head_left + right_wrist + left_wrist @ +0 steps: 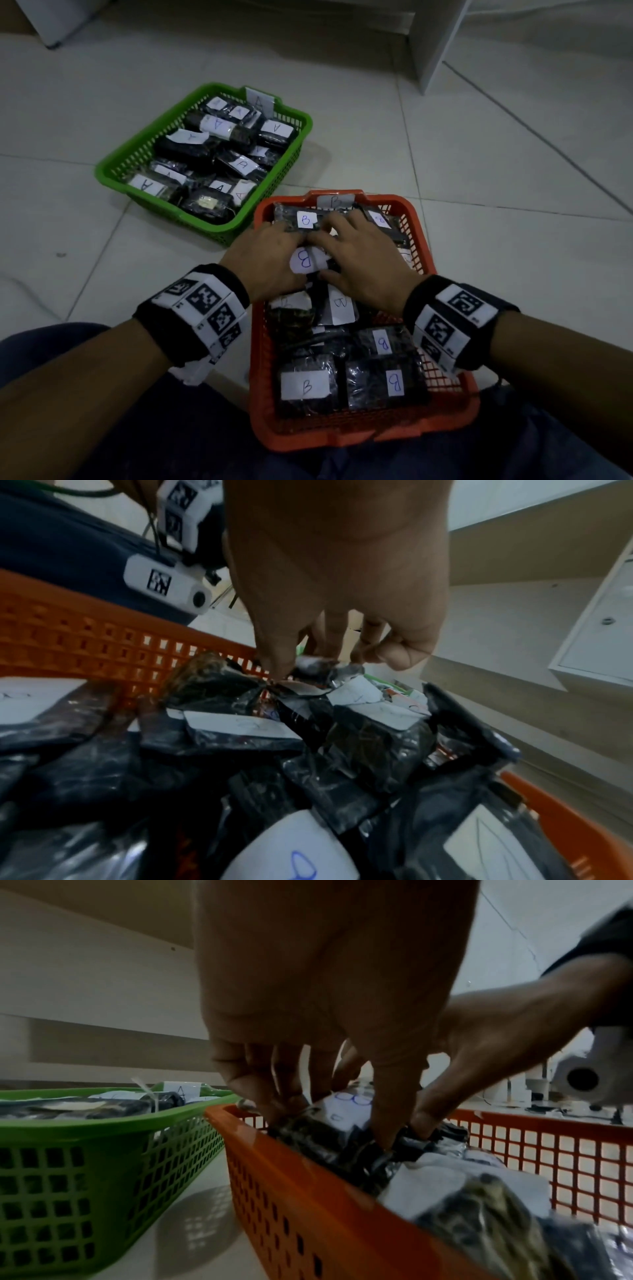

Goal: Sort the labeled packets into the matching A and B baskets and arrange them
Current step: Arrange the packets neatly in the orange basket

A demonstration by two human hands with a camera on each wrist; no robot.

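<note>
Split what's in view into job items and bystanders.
Job: orange basket tagged B, its B packets, green basket tagged A, its A packets, left hand and right hand on one B packet.
Bystanders: white cabinet, tiled floor.

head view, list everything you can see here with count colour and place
green basket: one, green, far left on the floor, tagged A
orange basket: one, orange, near, between the knees, tagged B
A packets: about ten, dark with white labels, in the green basket
B packets: several, dark with white labels, in the orange basket
tiled floor: pale, under both baskets
wristbands: two, black with white markers
left hand: on a B packet at the orange basket's far end
right hand: gripping the same packet
</note>
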